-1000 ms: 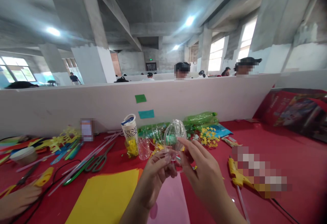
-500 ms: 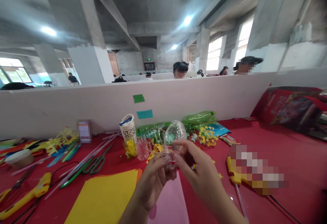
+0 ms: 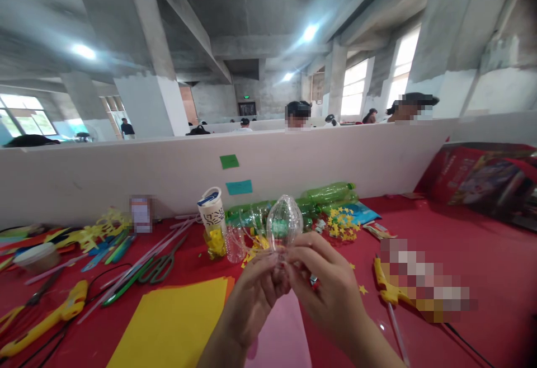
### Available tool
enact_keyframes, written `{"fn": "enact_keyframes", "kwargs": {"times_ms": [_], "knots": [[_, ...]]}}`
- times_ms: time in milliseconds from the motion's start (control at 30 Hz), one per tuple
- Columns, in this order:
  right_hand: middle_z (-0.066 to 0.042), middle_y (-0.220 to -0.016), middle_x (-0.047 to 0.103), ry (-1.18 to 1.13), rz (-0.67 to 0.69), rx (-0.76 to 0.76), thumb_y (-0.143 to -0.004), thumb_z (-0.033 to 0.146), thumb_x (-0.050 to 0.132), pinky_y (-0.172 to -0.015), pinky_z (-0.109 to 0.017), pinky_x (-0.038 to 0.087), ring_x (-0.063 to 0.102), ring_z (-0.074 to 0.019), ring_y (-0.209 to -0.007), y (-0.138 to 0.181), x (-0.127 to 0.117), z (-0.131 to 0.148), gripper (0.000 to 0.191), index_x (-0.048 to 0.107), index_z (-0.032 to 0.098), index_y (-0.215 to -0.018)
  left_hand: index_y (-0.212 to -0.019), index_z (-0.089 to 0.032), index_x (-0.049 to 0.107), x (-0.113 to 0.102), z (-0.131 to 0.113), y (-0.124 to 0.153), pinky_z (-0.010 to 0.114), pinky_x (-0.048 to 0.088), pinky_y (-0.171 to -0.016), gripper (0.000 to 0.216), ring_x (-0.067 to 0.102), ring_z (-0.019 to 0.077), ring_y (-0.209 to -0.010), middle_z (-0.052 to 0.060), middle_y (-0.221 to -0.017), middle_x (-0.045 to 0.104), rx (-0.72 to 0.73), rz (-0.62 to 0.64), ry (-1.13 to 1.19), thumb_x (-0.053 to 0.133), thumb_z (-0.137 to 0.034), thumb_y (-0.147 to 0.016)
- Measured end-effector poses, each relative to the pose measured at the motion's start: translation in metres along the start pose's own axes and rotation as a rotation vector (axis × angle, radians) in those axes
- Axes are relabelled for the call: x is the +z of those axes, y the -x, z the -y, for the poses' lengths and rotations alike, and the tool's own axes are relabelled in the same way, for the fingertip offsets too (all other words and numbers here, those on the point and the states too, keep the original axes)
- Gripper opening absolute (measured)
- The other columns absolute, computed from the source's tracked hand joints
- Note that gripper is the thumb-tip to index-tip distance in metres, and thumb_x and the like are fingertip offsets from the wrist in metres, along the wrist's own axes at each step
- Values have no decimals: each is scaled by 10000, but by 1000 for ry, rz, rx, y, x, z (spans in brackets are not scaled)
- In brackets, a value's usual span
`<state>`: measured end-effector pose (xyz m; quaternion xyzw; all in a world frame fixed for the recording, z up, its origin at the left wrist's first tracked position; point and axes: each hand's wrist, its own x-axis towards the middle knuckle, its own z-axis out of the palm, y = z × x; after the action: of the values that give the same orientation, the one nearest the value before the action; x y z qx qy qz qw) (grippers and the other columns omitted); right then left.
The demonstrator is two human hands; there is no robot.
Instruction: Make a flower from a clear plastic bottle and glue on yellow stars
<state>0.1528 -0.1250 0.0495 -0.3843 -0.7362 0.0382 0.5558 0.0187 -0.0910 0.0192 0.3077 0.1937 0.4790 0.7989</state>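
A clear plastic piece of bulb shape [image 3: 285, 220], made of curved strips that look cut from a bottle, stands upright between my hands. My left hand [image 3: 262, 287] is closed around its narrow lower end. From the right, my right hand [image 3: 325, 278] pinches the same lower end with thumb and fingers. My fingers hide most of that end. Beneath my hands lie a pink sheet [image 3: 279, 334] and a stack of yellow paper [image 3: 172, 323].
Green plastic bottles [image 3: 331, 193], a white patterned cup [image 3: 211, 210] and yellow paper stars [image 3: 342, 223] stand or lie before a white partition [image 3: 126, 172]. Scissors [image 3: 161, 262] and a yellow glue gun [image 3: 62, 312] are at left. Another glue gun [image 3: 388, 287] lies at right.
The clear strips have turned into a more rounded, upright bulb outline. My right fingers have come down from its side to the lower end, close against my left fingers.
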Motion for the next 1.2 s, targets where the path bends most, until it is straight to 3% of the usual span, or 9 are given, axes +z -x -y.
{"fn": "enact_keyframes", "kwargs": {"times_ms": [167,367,533,700,867,1100,1200], "knots": [[-83,-959,642,128,16,-288,-822,21,475,-736,-326,512,596,-182,-853,3,3,-3,221,617,177,-887,-779,-162,663,-2,-3,-1,240,447,-656,29,556,95,-621,-4,-727,629,17,-18,72,634,-169,-780],[-83,-828,682,286,82,-389,-826,17,442,-725,-355,536,618,-200,-842,1,5,-1,223,613,161,-821,-858,-169,663,-1,-6,-1,216,440,-667,71,588,98,-695,7,-813,663,16,-30,34,614,-181,-808],[-74,-835,694,301,58,-433,-823,12,420,-682,-331,539,614,-182,-794,1,6,0,251,608,178,-815,-858,-168,668,0,-6,0,230,445,-703,86,592,104,-705,15,-824,668,34,-48,-9,642,-217,-792],[-76,-844,678,275,109,-312,-855,61,421,-648,-294,532,621,-168,-751,3,10,-6,235,616,175,-792,-847,-163,672,-5,0,-5,231,436,-680,96,577,92,-652,-1,-763,652,51,-74,-17,668,-225,-773],[-61,-851,657,77,85,-156,-860,63,458,-684,-255,519,624,-147,-778,2,12,-12,199,603,182,-794,-824,-151,667,-6,0,-7,212,432,-664,64,551,73,-621,-4,-736,638,65,-76,-19,644,-204,-796],[-72,-933,622,50,-12,-188,-832,40,494,-761,-279,516,608,-166,-893,2,8,-6,195,594,187,-912,-852,-160,678,1,-4,-2,226,438,-677,90,555,96,-678,12,-783,626,86,-3,-27,596,-174,-819],[-83,-993,619,111,40,-196,-838,54,507,-786,-287,516,602,-176,-935,3,10,-5,194,603,183,-946,-857,-160,685,1,-4,-3,224,438,-696,89,558,105,-731,24,-837,631,98,11,-28,624,-172,-794]]}}
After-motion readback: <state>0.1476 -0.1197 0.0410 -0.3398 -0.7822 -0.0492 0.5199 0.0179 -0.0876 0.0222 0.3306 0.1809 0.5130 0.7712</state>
